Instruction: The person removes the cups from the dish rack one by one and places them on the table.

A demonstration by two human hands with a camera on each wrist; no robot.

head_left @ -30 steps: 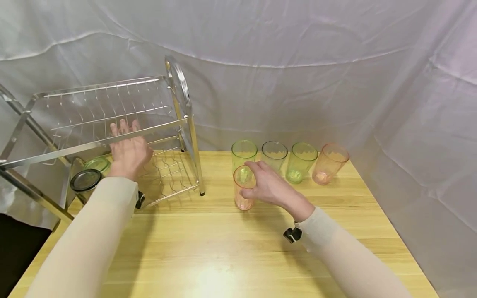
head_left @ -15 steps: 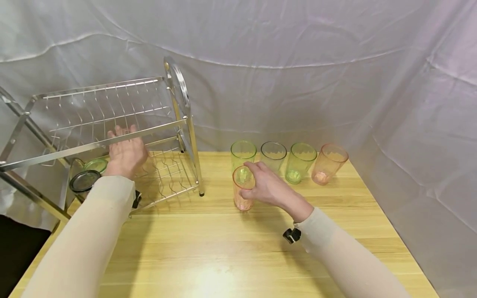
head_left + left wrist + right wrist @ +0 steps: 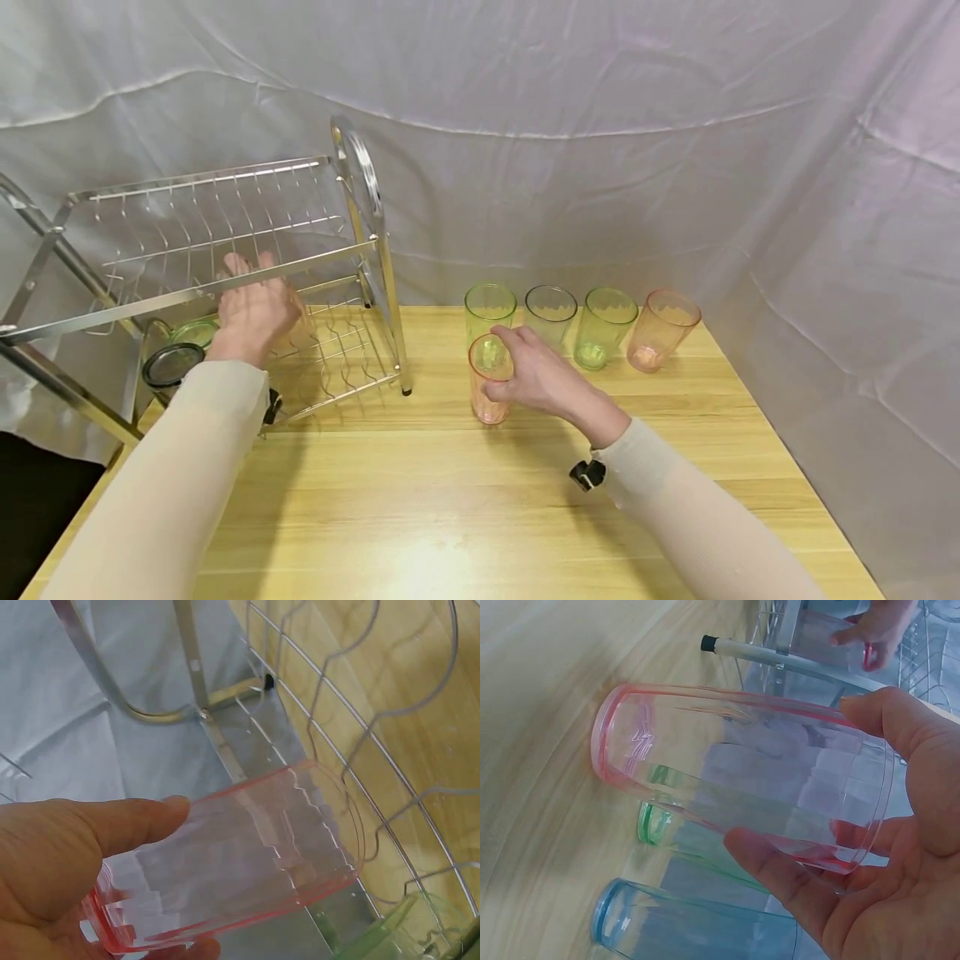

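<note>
My left hand (image 3: 258, 315) reaches into the lower tier of the wire dish rack (image 3: 390, 308). It grips a clear pink tumbler (image 3: 232, 855), thumb on one side and fingers on the other near the thick base. That tumbler's mouth points down at the lower rack wires; whether it touches them I cannot tell. Out on the table my right hand (image 3: 551, 375) holds a second pink tumbler (image 3: 489, 400) near its rim. This one stands upright, in front of a green tumbler (image 3: 487, 302). In the right wrist view, thumb and fingers lie on opposite sides of the pink tumbler (image 3: 742, 772).
Along the back of the wooden table (image 3: 420, 492) stand a grey-blue tumbler (image 3: 551, 308), another green tumbler (image 3: 607, 325) and a pink tumbler (image 3: 663, 329). Dark-rimmed (image 3: 172, 364) and green (image 3: 197, 333) glassware sits at the rack's lower left. The rack's upper tier overhangs my left hand.
My left hand has shifted slightly down and left inside the rack, its fingers drawing closer together. My right hand and its tumbler have stayed in place.
</note>
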